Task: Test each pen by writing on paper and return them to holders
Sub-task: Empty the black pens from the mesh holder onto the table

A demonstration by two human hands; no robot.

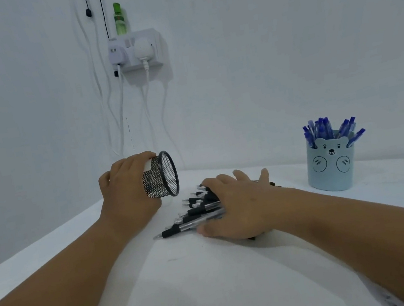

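Our left hand (125,191) grips the black mesh holder (160,175) round its wall, tipped on its side with the mouth facing right and held just above the desk (53,255); it looks empty but the mesh hides part of the inside. Our right hand (238,205) lies flat, fingers spread, pressing down on the pile of black pens (194,211) spilled on the desk just right of the holder, tips pointing left. Step in hand, as we judge it: get the pens out and corralled so one can be picked for testing. To do it well, keep the right palm light so pens don't roll, square them into a bundle, set the holder upright and near but clear of the pile, then pinch a single pen by its grip. We see no separate sheet of paper; the desk surface is white, so can't tell where writing goes. Around: a blue bear cup (330,167) full of blue pens (324,128) stands well apart at right, a wall socket (138,50) with plugs and hanging cables (122,107) behind, a green bottle (119,19) on top of it. Nothing blocks the hands; the near desk edge is the roll-off risk.
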